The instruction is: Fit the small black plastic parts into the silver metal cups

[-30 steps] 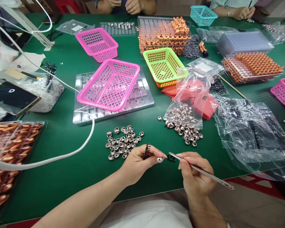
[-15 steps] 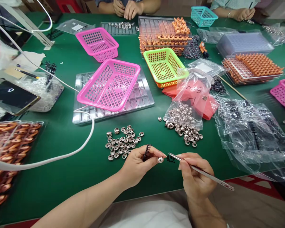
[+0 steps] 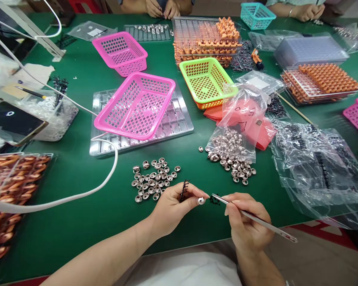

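Metal cup (image 3: 201,201), between fingertips of left hand (image 3: 170,207), tweezers (image 3: 274,228) near

Silver cap (image 3: 201,201) pinched between thumb and fingertip of left hand (image 3: 173,206); toothed black strip (image 3: 184,190) held in same hand. Slim tweezers (image 3: 265,223) gripped in right hand (image 3: 249,220), tips pointed toward cap, near small black pieces (image 3: 215,200) scattered on green table (image 3: 77,226). Loose caps (image 3: 152,182) spread out beyond left hand; more caps (image 3: 239,174) heaped at clear bag (image 3: 245,113). Pink basket (image 3: 137,99) set on metallic tray (image 3: 182,113); lime basket (image 3: 207,81) nested in orange basket (image 3: 209,105).
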The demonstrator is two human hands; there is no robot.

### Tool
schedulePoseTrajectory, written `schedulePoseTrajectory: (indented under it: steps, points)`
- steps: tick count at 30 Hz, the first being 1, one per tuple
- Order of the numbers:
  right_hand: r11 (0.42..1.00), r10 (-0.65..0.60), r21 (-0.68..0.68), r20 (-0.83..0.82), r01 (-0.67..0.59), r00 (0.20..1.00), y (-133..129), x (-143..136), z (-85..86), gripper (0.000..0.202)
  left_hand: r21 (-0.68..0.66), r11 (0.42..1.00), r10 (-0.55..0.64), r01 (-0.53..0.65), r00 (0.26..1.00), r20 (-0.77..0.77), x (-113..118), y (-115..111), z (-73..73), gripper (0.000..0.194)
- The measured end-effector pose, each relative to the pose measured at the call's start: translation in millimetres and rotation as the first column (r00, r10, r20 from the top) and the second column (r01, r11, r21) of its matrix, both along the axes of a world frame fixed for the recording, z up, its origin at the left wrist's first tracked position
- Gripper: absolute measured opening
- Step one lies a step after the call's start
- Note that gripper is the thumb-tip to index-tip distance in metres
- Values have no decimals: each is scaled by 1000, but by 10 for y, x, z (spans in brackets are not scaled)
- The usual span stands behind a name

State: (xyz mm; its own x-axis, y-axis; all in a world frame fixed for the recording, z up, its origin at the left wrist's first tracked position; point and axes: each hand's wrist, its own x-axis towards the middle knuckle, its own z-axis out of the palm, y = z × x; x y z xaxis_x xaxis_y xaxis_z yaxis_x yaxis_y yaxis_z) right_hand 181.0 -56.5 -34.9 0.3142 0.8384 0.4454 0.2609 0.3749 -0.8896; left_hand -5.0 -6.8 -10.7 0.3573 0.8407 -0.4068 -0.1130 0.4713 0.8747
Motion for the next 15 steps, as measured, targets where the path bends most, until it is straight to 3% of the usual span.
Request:
schedulePoseTrajectory:
  steps: [15]
  points:
    - [1000, 27, -10, -17, -27, 999, -12, 9, 9, 22, -22, 999, 36, -36, 999, 9, 29, 15, 50, 14]
